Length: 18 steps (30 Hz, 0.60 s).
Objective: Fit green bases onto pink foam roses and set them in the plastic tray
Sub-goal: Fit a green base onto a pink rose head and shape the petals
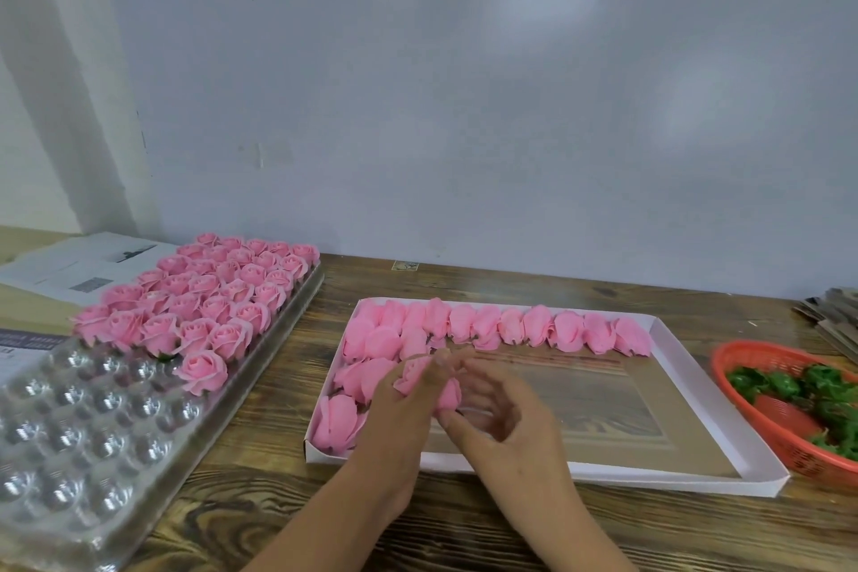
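My left hand [399, 413] grips a pink foam rose [411, 374] over the left part of the white cardboard box [724, 474]. My right hand [501, 413] is beside it, fingers loosely spread and blurred, close to a second pink rose [449, 394]; whether it touches that rose I cannot tell. Several bare pink roses [510, 327] lie in the box along its far edge and left side. The clear plastic tray [83, 432] on the left has several upright roses [223, 293] in its far half. Green bases [798, 386] lie in a red basket [761, 427] at the right.
Newspapers [79, 265] lie at the far left behind the tray. A stack of flat material [831, 316] sits at the far right edge. A pale wall rises behind the wooden table [464, 525].
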### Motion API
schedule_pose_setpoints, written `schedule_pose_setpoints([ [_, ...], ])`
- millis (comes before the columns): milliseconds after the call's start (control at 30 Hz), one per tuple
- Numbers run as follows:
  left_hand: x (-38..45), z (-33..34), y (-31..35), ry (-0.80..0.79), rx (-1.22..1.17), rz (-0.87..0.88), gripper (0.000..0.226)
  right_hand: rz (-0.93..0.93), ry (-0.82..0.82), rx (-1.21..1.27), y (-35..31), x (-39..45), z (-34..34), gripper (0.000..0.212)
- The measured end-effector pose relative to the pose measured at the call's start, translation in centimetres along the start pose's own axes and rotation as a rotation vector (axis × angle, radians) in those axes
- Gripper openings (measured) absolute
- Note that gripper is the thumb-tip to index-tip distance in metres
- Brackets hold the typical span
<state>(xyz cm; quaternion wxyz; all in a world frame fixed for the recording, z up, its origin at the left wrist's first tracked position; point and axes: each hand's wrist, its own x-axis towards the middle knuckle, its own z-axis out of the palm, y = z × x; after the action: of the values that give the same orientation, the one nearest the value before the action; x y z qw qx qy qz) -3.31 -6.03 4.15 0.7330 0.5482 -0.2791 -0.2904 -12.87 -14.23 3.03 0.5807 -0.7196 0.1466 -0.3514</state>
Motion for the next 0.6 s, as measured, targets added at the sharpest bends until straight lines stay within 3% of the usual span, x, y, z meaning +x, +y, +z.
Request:
schedule_pose_setpoints([
  [200, 0.0, -0.1, 0.1, -0.054, -0.044, -0.048, 0.071, 0.250, -0.048, 0.215, -0.9, -0.1, 0.2, 0.014],
  [333, -0.2, -0.3, 0.2, -0.112, -0.057, -0.066, 0.073, 0.533, -0.260, 0.597, -1.8, 0.0, -0.5, 0.025],
  [433, -0.5, -0.2, 0.3, -0.141, -0.090, -0.097, 0.069, 0.720, -0.289, 0.721, -1.9, 0.1, -0.7, 0.026],
  [600, -0.4, -0.1, 0.6, -0.058, -0.089, -0.112, 0.049, 0.609, -0.251, 0.666, -1.8, 0.1, -0.1, 0.032],
])
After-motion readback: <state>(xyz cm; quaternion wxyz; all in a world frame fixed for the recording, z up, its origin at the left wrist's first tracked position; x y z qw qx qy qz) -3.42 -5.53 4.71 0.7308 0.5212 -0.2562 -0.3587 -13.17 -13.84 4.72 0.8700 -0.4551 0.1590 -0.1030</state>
